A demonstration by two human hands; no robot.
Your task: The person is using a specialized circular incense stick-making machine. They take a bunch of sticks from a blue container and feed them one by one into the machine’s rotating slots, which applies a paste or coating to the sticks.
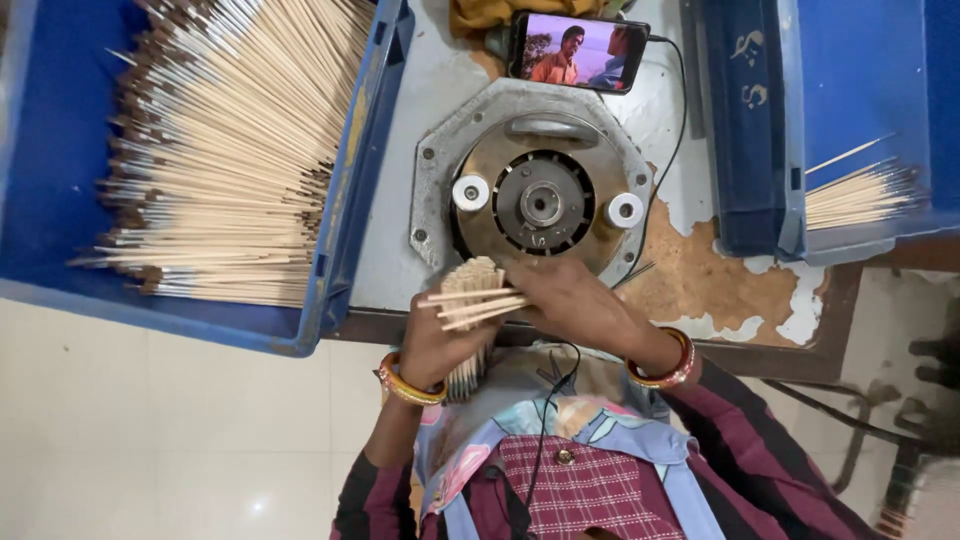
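My fingers of the left hand were clenched round a bundle of thin bamboo sticks, held upright just below the round metal machine head, while my right hand lay across its top, pinching a few loose sticks that stuck out sideways. Far to the left of the machine head, the big blue crate held a wide fan of sticks with dark coated ends, a large heap, which I judged to be the finished share. Above the machine head a phone played a video. To its right, a second blue crate held only a small sheaf of sticks. By that look, much was done, and the bundle in my grip, along with that sheaf, remained.
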